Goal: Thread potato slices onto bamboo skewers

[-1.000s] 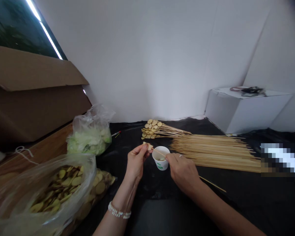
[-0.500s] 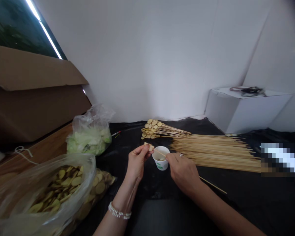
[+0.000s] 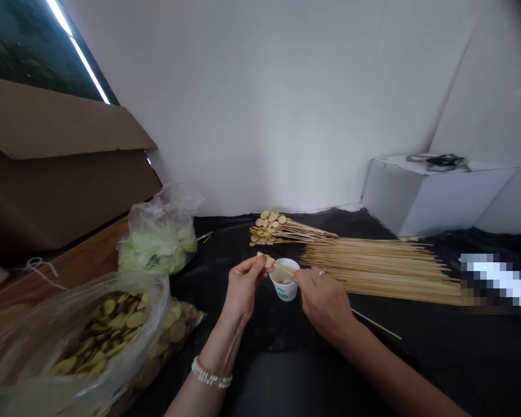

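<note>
Threading, the step in hand: as I judge it, a pale piece is being worked onto the end of a thin skewer; how many slices make it up, I cannot tell

Left hand: just left of the frame's middle, pinching the pale piece between thumb and fingers, a beaded bracelet on the wrist

Right hand: right of the frame's middle, fingers curled close around the skewer's shaft; what looks like the same skewer's far end juts past the wrist, toward the lower right

Paper cup: upright between the two hands, beneath the skewer; something lies inside, too dim for me to name

Next move: to my eye it calls for a steady pinch and a straight, gentle push, fingertips kept clear of the tip; a crooked push could split the piece

Loaded skewers: bunched at mid-frame beyond the hands, round slices at their left ends

Bare skewers: a broad layer right of centre, on the black sheet

Slices in stock: lower left of the frame, inside an open plastic bag, with a bag of pale greens behind it
</note>
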The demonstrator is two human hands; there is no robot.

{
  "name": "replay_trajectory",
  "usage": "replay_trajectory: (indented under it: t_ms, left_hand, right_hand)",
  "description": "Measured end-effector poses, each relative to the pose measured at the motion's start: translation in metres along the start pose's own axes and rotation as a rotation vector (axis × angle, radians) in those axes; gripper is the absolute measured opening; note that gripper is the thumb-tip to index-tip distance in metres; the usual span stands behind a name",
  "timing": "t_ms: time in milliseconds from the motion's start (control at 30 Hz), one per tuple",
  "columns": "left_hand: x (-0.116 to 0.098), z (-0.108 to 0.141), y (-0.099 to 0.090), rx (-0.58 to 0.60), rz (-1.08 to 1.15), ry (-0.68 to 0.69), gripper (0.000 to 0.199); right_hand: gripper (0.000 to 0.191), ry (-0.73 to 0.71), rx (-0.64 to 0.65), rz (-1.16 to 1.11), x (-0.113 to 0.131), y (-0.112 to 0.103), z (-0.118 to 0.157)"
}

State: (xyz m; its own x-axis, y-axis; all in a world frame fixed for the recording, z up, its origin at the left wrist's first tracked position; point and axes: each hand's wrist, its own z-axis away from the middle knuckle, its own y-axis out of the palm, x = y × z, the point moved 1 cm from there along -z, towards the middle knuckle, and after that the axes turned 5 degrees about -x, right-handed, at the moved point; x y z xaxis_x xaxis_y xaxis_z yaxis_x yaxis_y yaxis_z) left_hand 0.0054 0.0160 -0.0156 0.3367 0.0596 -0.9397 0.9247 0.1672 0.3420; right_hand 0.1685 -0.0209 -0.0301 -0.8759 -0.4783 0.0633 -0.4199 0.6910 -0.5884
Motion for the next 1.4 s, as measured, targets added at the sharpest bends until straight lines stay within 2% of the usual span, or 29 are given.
replay_trajectory:
  t_ms: [300, 567, 767, 933, 1167, 1400]
  left_hand:
    - [-0.0005, 0.001, -0.0014, -0.037, 0.039, 0.004, 0.029]
    - [-0.0073, -0.0029, -0.0058, -0.176, 0.094, 0.058, 0.034]
    - [-0.0058, -0.003, -0.0058, -0.141, 0.095, 0.041, 0.027]
    - [-0.0058, -0.0037, -0.0062, -0.136, 0.065, 0.044, 0.027]
    - [-0.0033, -0.002, -0.0051, -0.134, 0.028, 0.029, 0.027]
    - [-0.0027, -0.0026, -0.0049, -0.116, 0.031, 0.017, 0.027]
  right_hand:
    - [0.026, 0.011, 0.051, -0.043, -0.0019, 0.0049, 0.0005]
    - [0.024, 0.029, -0.002, -0.068, -0.0014, -0.001, -0.0024]
    - [0.025, -0.014, -0.028, -0.045, -0.0023, -0.0001, 0.0001]
    - [0.026, 0.015, -0.028, -0.073, -0.0028, 0.0035, 0.0023]
    - [0.029, 0.006, -0.053, -0.013, 0.0012, -0.0032, -0.0021]
    - [0.025, 0.058, 0.046, -0.082, -0.0032, 0.0064, 0.0036]
